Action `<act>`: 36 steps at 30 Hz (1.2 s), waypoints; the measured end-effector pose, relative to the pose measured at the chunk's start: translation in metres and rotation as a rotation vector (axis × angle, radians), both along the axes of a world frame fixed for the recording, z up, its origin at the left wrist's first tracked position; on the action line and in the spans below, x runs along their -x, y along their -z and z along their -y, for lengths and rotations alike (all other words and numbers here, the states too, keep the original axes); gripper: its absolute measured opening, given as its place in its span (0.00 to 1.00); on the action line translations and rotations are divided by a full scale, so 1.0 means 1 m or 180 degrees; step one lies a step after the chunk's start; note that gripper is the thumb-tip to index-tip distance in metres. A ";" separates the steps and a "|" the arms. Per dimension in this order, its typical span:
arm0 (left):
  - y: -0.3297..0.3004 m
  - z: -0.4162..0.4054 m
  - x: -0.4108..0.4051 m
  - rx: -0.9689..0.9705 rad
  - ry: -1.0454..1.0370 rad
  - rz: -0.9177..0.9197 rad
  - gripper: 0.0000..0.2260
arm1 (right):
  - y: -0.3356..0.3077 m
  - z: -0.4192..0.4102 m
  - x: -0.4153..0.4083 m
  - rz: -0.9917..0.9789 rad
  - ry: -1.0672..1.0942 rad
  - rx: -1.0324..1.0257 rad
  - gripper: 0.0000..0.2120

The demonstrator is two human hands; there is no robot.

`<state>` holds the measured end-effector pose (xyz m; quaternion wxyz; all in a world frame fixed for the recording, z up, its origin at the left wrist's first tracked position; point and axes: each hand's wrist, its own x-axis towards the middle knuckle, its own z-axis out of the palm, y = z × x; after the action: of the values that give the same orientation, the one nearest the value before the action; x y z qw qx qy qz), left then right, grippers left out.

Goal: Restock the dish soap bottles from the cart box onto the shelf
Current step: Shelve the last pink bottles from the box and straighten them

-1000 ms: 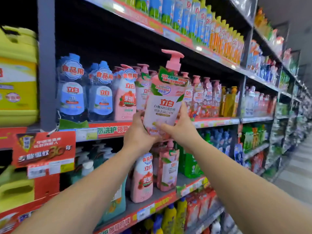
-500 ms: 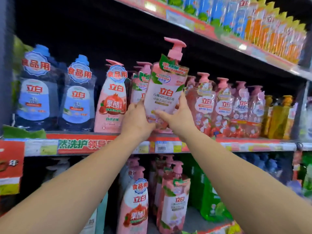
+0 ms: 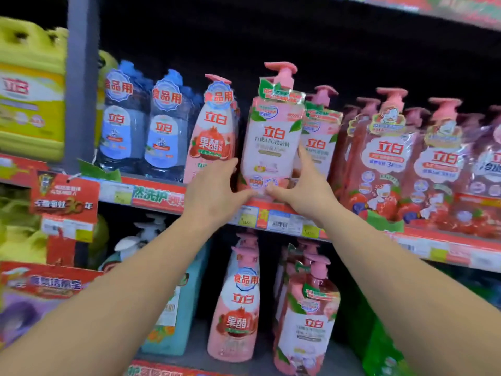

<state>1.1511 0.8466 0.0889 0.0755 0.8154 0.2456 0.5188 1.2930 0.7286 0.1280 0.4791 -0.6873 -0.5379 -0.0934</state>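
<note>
Both hands clasped round the lower part of one pink pump-top dish soap bottle (image 3: pixel 272 147). Left hand (image 3: pixel 214 195) curled on the bottle's left flank, thumb hooked under the base. Right hand (image 3: pixel 303 189) curled on the right flank, fingers reaching up along the side, thumb tucked across the bottom front. Bottle upright, white label with red brand characters facing out, green leaf-print tag around the neck, pink pump head pointing left. Base at the front lip of the middle shelf (image 3: pixel 273 213); whether resting on the edge or just above, cannot tell, hidden behind the thumbs.

Just behind and to the right, a matching pink bottle (image 3: pixel 320 142) with the same green neck tag. Just to the left, a pomegranate-label bottle (image 3: pixel 214 139) with a blue round tag, touching or nearly touching the left hand's knuckles. Further left, two blue-capped clear bottles (image 3: pixel 146 131), then a grey shelf upright (image 3: pixel 81 85) and yellow jugs (image 3: pixel 29 90) beyond. To the right, a row of strawberry-print pump bottles (image 3: pixel 390 158).

Along the shelf edge, red banner strip and price tags (image 3: pixel 279 222). Hanging at left, a red promotional card (image 3: pixel 65 196). On the lower shelf, a teal jug (image 3: pixel 179 308), another pomegranate bottle (image 3: pixel 238 308), more pink pump bottles (image 3: pixel 311 316) and a green refill pouch (image 3: pixel 379 335). Bare forearms stretched up from the bottom corners.
</note>
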 end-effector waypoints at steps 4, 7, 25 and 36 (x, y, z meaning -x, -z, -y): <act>0.016 0.008 -0.002 -0.0147 -0.0360 -0.0131 0.24 | -0.002 0.002 0.000 0.0051 0.0001 0.0019 0.48; 0.013 0.011 -0.009 -0.0191 -0.0513 -0.0167 0.25 | 0.000 -0.003 -0.001 -0.0055 -0.0082 -0.0001 0.48; 0.006 0.016 -0.003 -0.0096 -0.0666 -0.0798 0.23 | 0.004 -0.008 0.009 -0.0172 0.0296 -0.0094 0.43; 0.046 -0.029 0.137 0.0060 -0.1262 -0.0699 0.29 | 0.075 -0.066 0.150 0.1607 0.0323 -0.0052 0.26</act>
<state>1.0137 0.8751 0.0425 -0.0475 0.8019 0.4127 0.4293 1.1432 0.7951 0.0533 0.3299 -0.6645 -0.6044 -0.2903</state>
